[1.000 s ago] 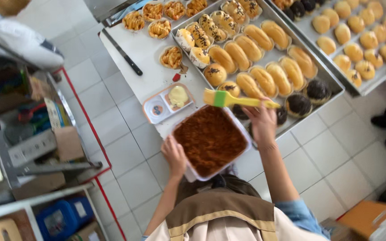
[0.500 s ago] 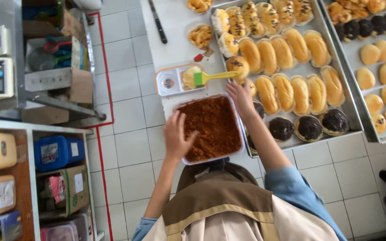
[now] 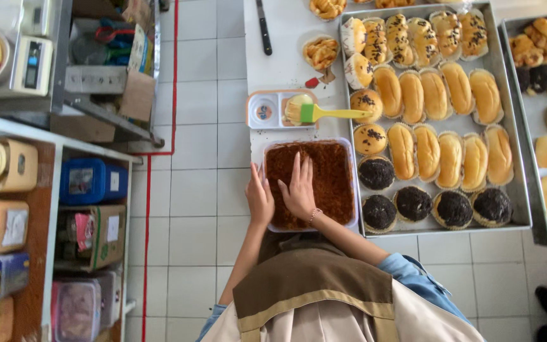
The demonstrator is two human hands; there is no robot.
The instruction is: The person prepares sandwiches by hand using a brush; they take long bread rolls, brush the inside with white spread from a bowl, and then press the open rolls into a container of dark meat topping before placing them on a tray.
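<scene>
Flatly, the right hand (image 3: 300, 190) was pressed open-fingered into the brown topping in the tub (image 3: 349, 190), whose edge was steadied by the left hand (image 3: 259, 197), nothing gripped.

Both arms reach toward twelve o'clock from the body at the bottom of the view. The left hand (image 3: 259, 197) stands on edge, fingers together and pointing to twelve. Just beside it at three o'clock, the right hand (image 3: 300, 189) lies flat, palm down, fingers straight and slightly spread, a bracelet at its wrist.
</scene>
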